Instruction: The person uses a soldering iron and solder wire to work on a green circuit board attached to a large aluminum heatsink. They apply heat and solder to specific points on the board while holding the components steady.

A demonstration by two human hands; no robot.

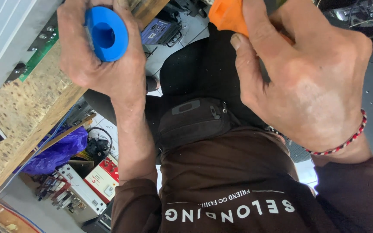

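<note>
My left hand [98, 56] is closed around a blue cylindrical grip [105, 33] whose hollow end faces the camera, at the top left. My right hand [301, 82] is closed over an orange grip [226, 16] at the top centre, with the thumb lying along its side; most of the orange piece is hidden under the fingers. What the two grips belong to is out of frame. A red-and-white braided bracelet [346, 142] circles my right wrist. Below the hands are my brown shirt [234, 181], a black waist pouch [195, 118] and black trousers [203, 69].
A chipboard tabletop [26, 108] runs along the left, carrying a white ribbed unit [5, 34] with a green circuit board [39, 54]. Under it lie a purple plastic bag [57, 153], a red-and-white box [102, 179] and cables. A blue device [160, 30] sits on the tiled floor.
</note>
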